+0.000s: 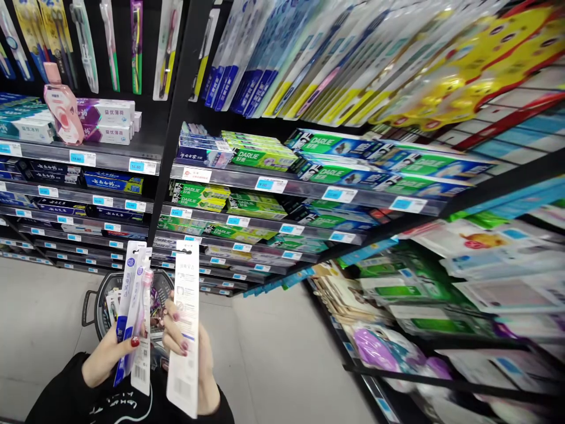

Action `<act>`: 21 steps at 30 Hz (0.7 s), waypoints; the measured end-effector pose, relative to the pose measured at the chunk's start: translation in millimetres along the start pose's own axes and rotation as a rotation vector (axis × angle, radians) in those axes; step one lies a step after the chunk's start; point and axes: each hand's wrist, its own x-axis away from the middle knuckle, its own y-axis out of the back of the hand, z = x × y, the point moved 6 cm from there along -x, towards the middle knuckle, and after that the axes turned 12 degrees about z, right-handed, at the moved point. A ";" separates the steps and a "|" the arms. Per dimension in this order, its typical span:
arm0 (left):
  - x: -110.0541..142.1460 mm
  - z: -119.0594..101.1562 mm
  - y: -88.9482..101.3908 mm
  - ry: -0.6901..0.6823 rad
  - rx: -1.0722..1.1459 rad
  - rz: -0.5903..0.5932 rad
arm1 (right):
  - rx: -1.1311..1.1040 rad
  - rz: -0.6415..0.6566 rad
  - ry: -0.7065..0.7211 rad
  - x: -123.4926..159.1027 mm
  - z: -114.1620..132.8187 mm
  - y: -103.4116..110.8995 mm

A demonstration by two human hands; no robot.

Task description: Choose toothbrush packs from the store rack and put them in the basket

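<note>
Several packaged toothbrushes (128, 294) with white and blue packs are fanned upright in my left hand (108, 356), its thumb pressed across their front. One of these packs shows a pink brush head. In my right hand (189, 344) is another toothbrush pack (186, 282), its white printed back turned towards me and its barcode low down. The fingers of that hand wrap round the pack's left edge. Below and behind both hands stands a dark grey shopping basket (102, 288) holding several packaged things, partly hidden by the packs.
Shelves ahead hold DARLIE toothpaste boxes (265, 154), other toothpaste boxes (108, 112) and a pink mouthwash bottle (65, 112). Toothbrush packs (318, 65) hang above. At the right, a rack (353, 368) with bagged goods juts out over the grey floor (273, 347).
</note>
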 end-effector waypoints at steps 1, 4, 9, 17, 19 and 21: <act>0.8 -0.8 -2.2 0.003 0.019 0.000 | 0.144 -0.075 0.063 1.7 6.6 -1.5; 3.9 -2.9 -5.4 0.005 0.070 -0.039 | 0.622 -0.306 0.202 11.5 27.6 -7.0; 6.3 0.4 0.1 0.015 0.080 -0.107 | 0.808 -0.385 0.175 17.8 37.9 -4.5; 5.7 -6.1 -8.4 -0.023 0.037 0.020 | -0.198 0.064 -0.193 -3.1 3.1 -3.4; 6.3 -7.4 -8.9 -0.020 0.042 0.019 | -0.212 0.085 -0.243 -5.4 -4.4 -2.6; 6.7 -9.2 -9.1 -0.030 0.026 0.032 | -0.118 0.063 -0.230 -6.7 -10.1 1.7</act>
